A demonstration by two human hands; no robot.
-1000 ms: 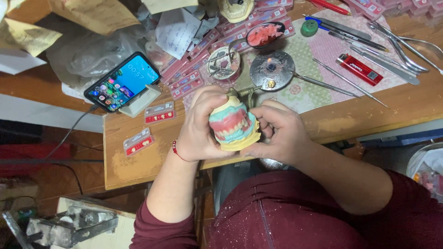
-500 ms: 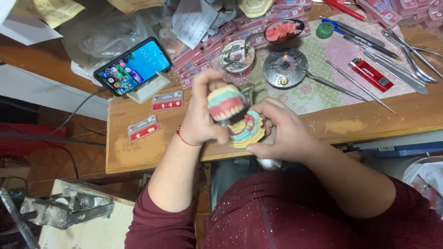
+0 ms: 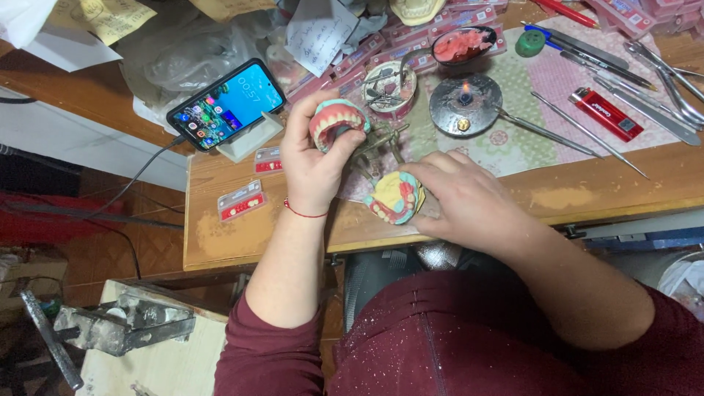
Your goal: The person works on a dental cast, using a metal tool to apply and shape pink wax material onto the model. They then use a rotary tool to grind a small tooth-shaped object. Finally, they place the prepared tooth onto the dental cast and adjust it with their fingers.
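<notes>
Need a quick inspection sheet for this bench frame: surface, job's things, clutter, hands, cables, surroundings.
Surface: wooden bench, patterned mat on it.
Job's things: upper denture model in left hand; lower denture model under right hand.
Clutter: lit burner, red lighter, metal hand tools, phone on stand, papers.
Hands: both bare, fingers closed on the models.
Cables: one dark lead running from the phone.
Surroundings: metal vise lower left.

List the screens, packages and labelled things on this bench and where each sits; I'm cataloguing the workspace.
Smartphone: propped on a white stand, left of the left hand; lit screen, blue with coloured icons.
Two flat tooth cards: bench's left front; clear strips, red labels.
Paper note: back centre; white, handwritten.
Lighter: right, on the patterned mat; red, white lettering.
</notes>
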